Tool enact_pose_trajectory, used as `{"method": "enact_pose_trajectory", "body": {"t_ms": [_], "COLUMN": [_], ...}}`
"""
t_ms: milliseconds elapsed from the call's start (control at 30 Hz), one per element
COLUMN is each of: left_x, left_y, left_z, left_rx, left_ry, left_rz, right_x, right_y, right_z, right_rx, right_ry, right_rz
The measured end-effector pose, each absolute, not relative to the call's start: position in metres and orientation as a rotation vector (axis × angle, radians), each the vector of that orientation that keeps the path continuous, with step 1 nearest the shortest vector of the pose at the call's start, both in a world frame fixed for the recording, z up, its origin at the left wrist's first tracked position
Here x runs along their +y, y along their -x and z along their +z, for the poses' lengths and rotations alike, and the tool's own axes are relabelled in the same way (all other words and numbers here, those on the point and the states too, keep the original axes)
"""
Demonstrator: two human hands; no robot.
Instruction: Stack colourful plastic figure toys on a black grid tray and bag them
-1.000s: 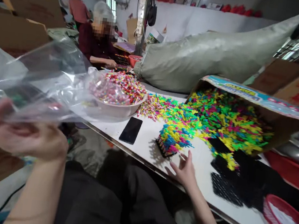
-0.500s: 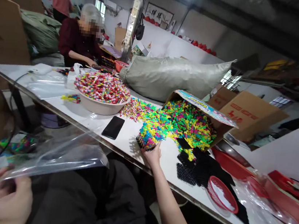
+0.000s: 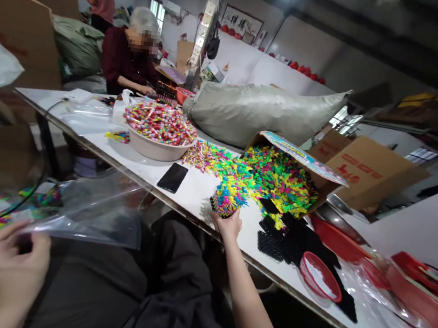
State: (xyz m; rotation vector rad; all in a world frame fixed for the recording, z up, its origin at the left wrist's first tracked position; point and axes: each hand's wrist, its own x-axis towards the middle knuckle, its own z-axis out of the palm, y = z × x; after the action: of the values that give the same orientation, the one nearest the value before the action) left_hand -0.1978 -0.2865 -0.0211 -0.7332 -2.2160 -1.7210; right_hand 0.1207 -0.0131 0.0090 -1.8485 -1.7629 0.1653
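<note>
My left hand pinches the edge of a clear plastic bag, which hangs out over my lap. On the table near its front edge, my right hand is wrapped round the base of a black rack filled with small coloured plastic pieces. Their tops are blue, yellow, pink and green. Just behind it, loose pieces of the same colours spread from a tipped cardboard box. Black grid trays lie to the right of my right hand.
A beige basin heaped with wrapped pieces and a black phone are on the table. A red basket stands right. Behind lies a large stuffed sack. A co-worker sits across; another person stands farther back.
My left hand has moved slightly right and up with the plastic bag, which has swung lower and flatter. My right hand stays on the rack. The whole view has shifted a little.
</note>
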Motion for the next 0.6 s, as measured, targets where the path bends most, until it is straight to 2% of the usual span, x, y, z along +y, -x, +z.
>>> {"method": "enact_pose_trajectory", "body": {"t_ms": [133,267,333,600], "left_x": [-0.285,-0.279,-0.274,-0.261], "left_y": [0.202,0.206,0.204,0.188], "left_z": [-0.013,-0.003,0.003,0.004], "left_rx": [-2.325,-2.521,-2.542,-2.506], "left_ry": [0.793,1.560,1.654,1.787], "left_rz": [-1.597,-0.981,-0.776,-0.506], "right_x": [-0.014,-0.014,-0.013,-0.012], "right_y": [-0.118,-0.118,-0.119,-0.116], "right_z": [0.012,0.013,0.011,0.013], "right_rx": [-1.755,-1.766,-1.739,-1.672], "right_ry": [1.896,1.899,1.931,1.945], "right_rz": [0.174,0.200,0.234,0.310]}}
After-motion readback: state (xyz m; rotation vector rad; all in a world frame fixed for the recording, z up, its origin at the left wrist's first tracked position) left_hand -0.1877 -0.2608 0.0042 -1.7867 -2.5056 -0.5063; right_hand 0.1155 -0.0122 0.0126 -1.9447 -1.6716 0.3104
